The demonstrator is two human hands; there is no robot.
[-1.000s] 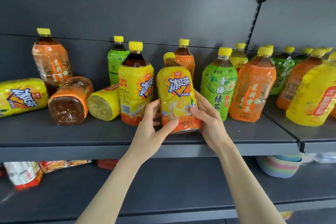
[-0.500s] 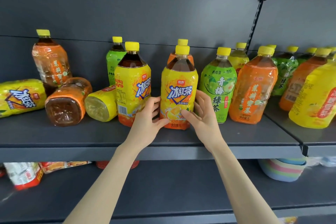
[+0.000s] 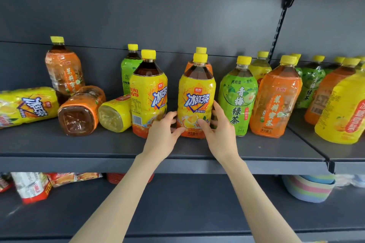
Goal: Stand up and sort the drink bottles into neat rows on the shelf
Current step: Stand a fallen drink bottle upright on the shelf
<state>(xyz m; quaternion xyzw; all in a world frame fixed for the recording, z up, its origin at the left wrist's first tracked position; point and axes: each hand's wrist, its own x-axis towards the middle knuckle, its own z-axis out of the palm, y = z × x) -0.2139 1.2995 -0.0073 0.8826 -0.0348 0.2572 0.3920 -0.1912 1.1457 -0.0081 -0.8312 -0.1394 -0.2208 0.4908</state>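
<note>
Yellow iced-tea bottle (image 3: 196,100), full, upright: probably heavy, sleeve slick (thin walls may dent); take low on the body, where left hand (image 3: 164,134) and right hand (image 3: 219,130) clasp it.

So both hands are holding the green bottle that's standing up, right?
Not green. In the head view the left hand and right hand are holding a yellow bottle that's standing up. The green bottle stands beside it, on its right.
</note>
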